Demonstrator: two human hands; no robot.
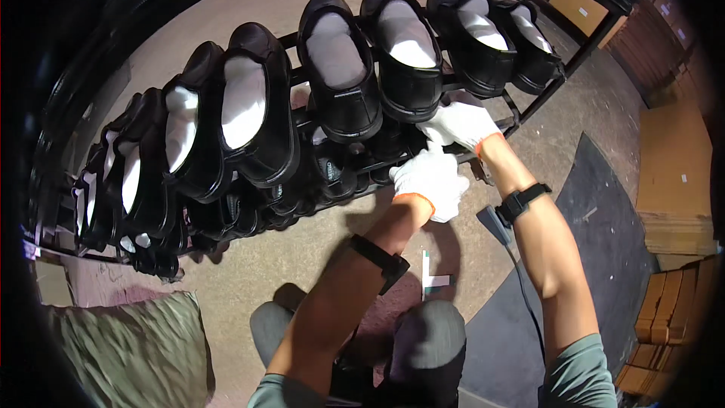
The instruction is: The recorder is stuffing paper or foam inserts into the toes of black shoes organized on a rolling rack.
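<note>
While the top tier of the rack [587,47] looks pretty much full, the part below it is harder to call. Up there it's black shoes [343,113] all along, heels toward the person, pale insoles showing, so I'd count that row as done. More dark shoes [330,168] sit on the rack's lower tier, mostly in shadow.

Both gloved hands are at the right-hand stretch of the rack, below the top row. Right hand [459,125] is tucked just under a top-tier heel, fingertips hidden, so can't tell if they're clamped on anything. Left hand [429,180] is just beside it, nearer the person; its fingers look bunched together, but I can't see whether anything's between them.

If there's work left, my guess is it's around that lower right part of the rack, though honestly I can't make out whether that spot is filled. Dark mat [559,257] on the floor in front of the rack's right end, btw.
</note>
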